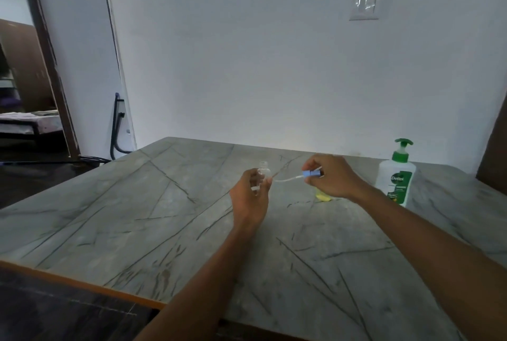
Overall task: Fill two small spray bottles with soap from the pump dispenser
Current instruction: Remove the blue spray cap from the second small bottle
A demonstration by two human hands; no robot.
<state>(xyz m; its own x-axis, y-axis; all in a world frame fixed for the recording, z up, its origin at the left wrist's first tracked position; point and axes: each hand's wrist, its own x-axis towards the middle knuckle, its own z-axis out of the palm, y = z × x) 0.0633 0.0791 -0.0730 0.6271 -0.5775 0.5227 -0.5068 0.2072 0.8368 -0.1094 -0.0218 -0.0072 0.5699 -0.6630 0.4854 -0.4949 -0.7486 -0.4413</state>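
Note:
My left hand (251,195) grips a small clear spray bottle (264,172), upright, with its neck uncapped. My right hand (329,176) pinches the blue spray cap (311,174) sideways, and its thin white dip tube (285,179) points left toward the bottle, outside it. A white pump dispenser (395,179) with a green pump head and green label stands on the table to the right of my right hand. A yellowish small object (323,197), mostly hidden under my right hand, lies on the table; I cannot tell what it is.
The grey marble-patterned table (164,217) has an orange front edge and reaches to a white wall. A switch plate (364,6) sits on the wall. A doorway and a black metal frame (116,126) are at the left.

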